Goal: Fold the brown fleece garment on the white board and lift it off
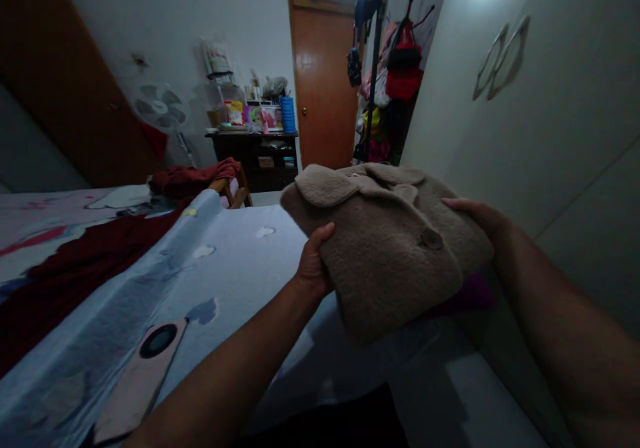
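A folded brown fuzzy coat (390,255) with a wide collar and a large round button is held up in front of me, over the bed's right side. My left hand (316,261) grips its left edge, thumb on top and fingers hidden underneath. On the opposite edge, my right hand (475,216) is closed around the side, with most of its fingers out of sight behind the cloth. Something purple (473,293) shows below the coat's lower right corner. A pink phone (143,381) with a round dark camera ring lies on the bed, left of my left forearm.
The light blue bed sheet (250,255) spreads beneath the coat. A pale wardrobe (560,101) rises close on the right. Dark red cloth (95,255) lies to the left. Farther back are a white fan (161,107), a dark cabinet (235,151) and a wooden door (325,81).
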Demonstrator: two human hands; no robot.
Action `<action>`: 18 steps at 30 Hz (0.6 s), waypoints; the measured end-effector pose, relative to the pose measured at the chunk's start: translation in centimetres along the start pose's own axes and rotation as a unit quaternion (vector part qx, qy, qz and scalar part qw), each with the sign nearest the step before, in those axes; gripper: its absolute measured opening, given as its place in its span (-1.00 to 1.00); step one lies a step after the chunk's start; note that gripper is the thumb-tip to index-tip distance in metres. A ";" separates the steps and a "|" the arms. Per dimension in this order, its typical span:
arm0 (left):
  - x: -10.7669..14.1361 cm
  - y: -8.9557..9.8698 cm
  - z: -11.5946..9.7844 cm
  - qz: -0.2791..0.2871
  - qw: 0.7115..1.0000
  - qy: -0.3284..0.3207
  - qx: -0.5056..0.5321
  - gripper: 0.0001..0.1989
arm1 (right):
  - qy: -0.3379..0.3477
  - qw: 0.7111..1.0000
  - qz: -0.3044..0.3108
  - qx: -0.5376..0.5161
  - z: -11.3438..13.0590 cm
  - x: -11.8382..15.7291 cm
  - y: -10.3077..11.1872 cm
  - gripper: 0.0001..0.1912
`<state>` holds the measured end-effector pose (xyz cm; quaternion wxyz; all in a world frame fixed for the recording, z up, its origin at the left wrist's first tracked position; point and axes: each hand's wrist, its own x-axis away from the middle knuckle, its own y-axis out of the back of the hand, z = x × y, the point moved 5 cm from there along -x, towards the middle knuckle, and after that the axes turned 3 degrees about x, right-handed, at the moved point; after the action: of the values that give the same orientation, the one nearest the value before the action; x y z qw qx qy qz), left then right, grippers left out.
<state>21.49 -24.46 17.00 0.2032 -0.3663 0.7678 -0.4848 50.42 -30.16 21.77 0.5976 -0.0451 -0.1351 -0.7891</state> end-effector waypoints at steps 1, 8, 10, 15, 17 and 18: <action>-1.1 -0.6 0.8 0.014 1.000 0.008 0.000 -0.64 | -0.042 0.999 -0.007 -0.025 -0.5 0.2 1.4 -0.65; -7.4 -2.5 6.4 0.048 0.997 0.067 -0.003 -0.57 | -0.093 0.991 -0.084 -0.055 -3.0 0.9 8.8 -0.56; -8.7 -1.4 8.0 0.044 0.995 0.091 -0.002 -0.56 | -0.094 0.991 -0.078 -0.060 -4.6 0.7 9.8 -0.53; -10.4 2.9 11.0 -0.019 0.988 0.156 0.003 -0.58 | -0.143 0.989 -0.013 0.037 -9.7 -0.8 10.2 -0.54; -10.4 3.7 11.3 -0.045 0.987 0.152 0.005 -0.59 | -0.127 0.989 0.002 0.075 -10.7 -1.5 10.2 -0.57; -10.3 3.8 11.2 -0.055 0.988 0.145 -0.002 -0.58 | -0.099 0.989 -0.003 0.107 -10.8 -1.8 10.3 -0.57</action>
<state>34.27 -22.28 8.17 0.0619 -0.3343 0.7684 -0.5421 61.75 -33.96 12.63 0.5803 -0.0583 -0.2776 -0.7634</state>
